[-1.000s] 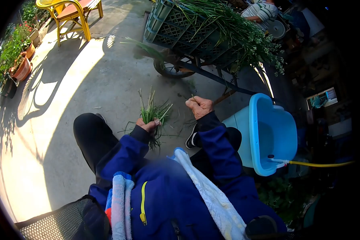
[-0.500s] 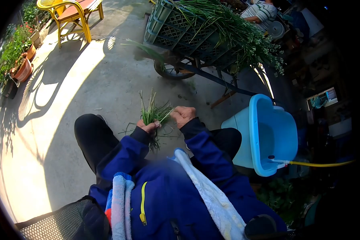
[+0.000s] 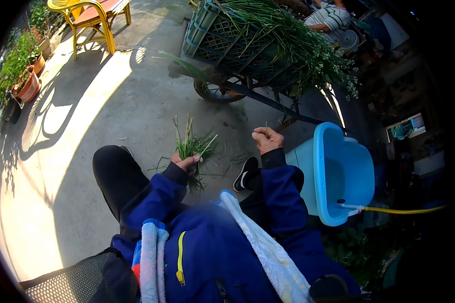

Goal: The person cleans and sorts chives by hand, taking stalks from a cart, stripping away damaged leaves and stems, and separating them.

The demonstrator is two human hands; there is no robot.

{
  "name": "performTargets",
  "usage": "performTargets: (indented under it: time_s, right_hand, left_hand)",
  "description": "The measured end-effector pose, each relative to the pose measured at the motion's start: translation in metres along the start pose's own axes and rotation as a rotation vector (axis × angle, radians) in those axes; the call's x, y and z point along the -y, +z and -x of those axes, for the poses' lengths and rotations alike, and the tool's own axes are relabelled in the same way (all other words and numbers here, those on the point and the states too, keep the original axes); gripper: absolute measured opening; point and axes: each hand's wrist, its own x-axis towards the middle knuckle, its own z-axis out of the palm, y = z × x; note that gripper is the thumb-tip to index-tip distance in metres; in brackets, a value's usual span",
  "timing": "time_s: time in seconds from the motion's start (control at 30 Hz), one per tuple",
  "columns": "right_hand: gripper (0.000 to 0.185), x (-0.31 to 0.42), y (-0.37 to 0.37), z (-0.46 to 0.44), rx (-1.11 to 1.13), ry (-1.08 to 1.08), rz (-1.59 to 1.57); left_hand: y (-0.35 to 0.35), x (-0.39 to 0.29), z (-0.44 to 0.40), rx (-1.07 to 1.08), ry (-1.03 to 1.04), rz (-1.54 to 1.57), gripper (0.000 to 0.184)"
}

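My left hand (image 3: 188, 162) is closed around a small bunch of chive-like green stalks (image 3: 189, 144), with pale cut-looking ends pointing up and leafy ends hanging below the fist. To the right, apart from the bunch, my right hand (image 3: 268, 140) is raised near my knee in a pinch. A thin bit of stalk (image 3: 266, 125) sticks up from its fingertips. Loose green scraps (image 3: 240, 159) lie on the concrete between my feet, below the hands.
Ahead stands a cart with a green plastic crate (image 3: 237, 48) heaped with long stalks. At right is a blue tub (image 3: 319, 171) with a yellow hose (image 3: 404, 209). A yellow chair (image 3: 106, 25) and flowerpots (image 3: 29, 88) stand at left. Another person (image 3: 333, 20) sits beyond the crate.
My right hand has moved away from the bunch, to the right and slightly up, with a thin bit of stalk. My left hand has stayed almost in place, holding the bunch.
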Motion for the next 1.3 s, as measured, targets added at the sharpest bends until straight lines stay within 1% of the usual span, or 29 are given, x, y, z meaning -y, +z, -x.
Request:
performTargets:
  time_s: [0.03,0.07,0.13,0.2,0.23,0.27,0.3,0.37,0.4,0.43,0.5,0.53,0.6,0.63,0.67,0.7,0.73,0.83,0.87,0.97,1.03,1.07,1.13,1.17,1.2,1.3]
  right_hand:
    - [0.009,-0.002,0.022,0.018,0.07,0.083,-0.105]
    - [0.01,-0.005,0.04,0.033,0.154,0.175,-0.177]
    - [0.008,0.002,0.073,0.058,0.227,0.308,-0.211]
    - [0.008,-0.005,0.09,0.064,0.296,0.338,-0.248]
    - [0.008,-0.01,0.095,0.065,0.333,0.35,-0.265]
    - [0.009,-0.02,0.098,0.06,0.352,0.313,-0.297]
    - [0.01,-0.022,0.097,0.054,0.303,0.29,-0.292]
    - [0.01,-0.015,0.087,0.036,0.2,0.239,-0.277]
    - [0.01,-0.007,0.078,0.026,0.165,0.279,-0.314]
    - [0.01,0.002,0.068,0.017,0.129,0.317,-0.352]
    - [0.011,0.014,0.05,0.0,0.06,0.319,-0.424]
    - [0.011,0.019,0.043,-0.006,0.025,0.32,-0.46]
    - [0.012,0.022,0.035,-0.014,-0.018,0.23,-0.525]
    - [0.013,0.022,0.03,-0.016,-0.038,0.186,-0.557]
    - [0.014,0.02,0.023,-0.019,-0.028,0.098,-0.454]
    - [0.014,0.019,0.019,-0.021,-0.01,0.113,-0.542]
    - [0.014,0.02,0.016,-0.021,0.008,0.128,-0.631]
    - [0.014,0.02,0.016,-0.016,0.074,0.192,-0.851]
    - [0.014,0.019,0.018,-0.013,0.1,0.219,-0.917]
    - [0.014,0.013,0.025,-0.002,0.069,0.23,-1.034]
    - [0.017,0.013,0.019,-0.004,0.088,0.155,-1.09]
    - [0.018,0.018,0.012,-0.005,0.088,0.129,-1.106]
    - [0.021,0.026,0.001,-0.01,0.076,0.105,-1.088]
    - [0.021,0.03,-0.002,-0.011,0.126,0.103,-1.076]
    - [0.02,0.034,-0.004,-0.011,0.174,0.103,-1.062]
    - [0.02,0.043,0.0,-0.005,0.271,0.171,-1.089]
  left_hand:
    - [0.0,0.002,0.0,0.011,0.001,-0.015,0.013]
    - [0.0,0.003,0.0,0.022,0.004,-0.032,0.013]
    - [0.0,0.004,0.001,0.047,0.003,-0.073,0.013]
    - [0.0,0.004,0.003,0.075,-0.006,-0.12,0.014]
    - [0.004,0.002,0.005,0.059,-0.015,-0.089,0.013]
    - [0.009,-0.001,0.009,0.042,-0.023,-0.056,0.012]
    - [0.012,-0.002,0.011,0.026,-0.03,-0.022,0.012]
    - [0.003,0.001,0.009,0.111,-0.018,-0.062,0.012]
    - [0.001,0.004,0.007,0.158,-0.012,-0.081,0.013]
    - [0.003,0.004,0.007,0.146,0.002,-0.085,0.013]
    - [0.009,0.004,0.008,0.121,0.032,-0.091,0.015]
    - [0.009,0.002,0.007,0.161,-0.01,-0.032,0.014]
    - [0.003,0.0,0.007,0.24,-0.096,0.087,0.013]
    - [0.003,0.0,0.006,0.251,-0.088,0.098,0.014]
    - [0.003,0.0,0.006,0.261,-0.079,0.107,0.015]
    - [0.003,0.0,0.006,0.271,-0.069,0.117,0.016]
    - [0.003,-0.001,0.006,0.245,-0.08,0.116,0.017]
    - [0.002,0.006,0.004,0.015,0.015,0.029,0.017]
    - [0.0,0.007,0.002,-0.045,0.031,0.075,0.017]
    - [-0.012,0.013,-0.006,-0.254,0.051,0.189,0.017]
    - [-0.029,0.014,-0.013,-0.416,0.034,0.236,0.016]
    - [-0.038,0.014,-0.015,-0.459,0.017,0.267,0.012]
    - [-0.032,0.01,-0.011,-0.442,0.092,0.165,0.011]
    - [-0.023,0.003,-0.005,-0.433,0.129,0.113,0.013]
    - [-0.017,-0.001,0.0,-0.308,0.147,0.157,0.021]
    - [-0.017,0.0,-0.006,-0.103,-0.015,0.191,0.022]
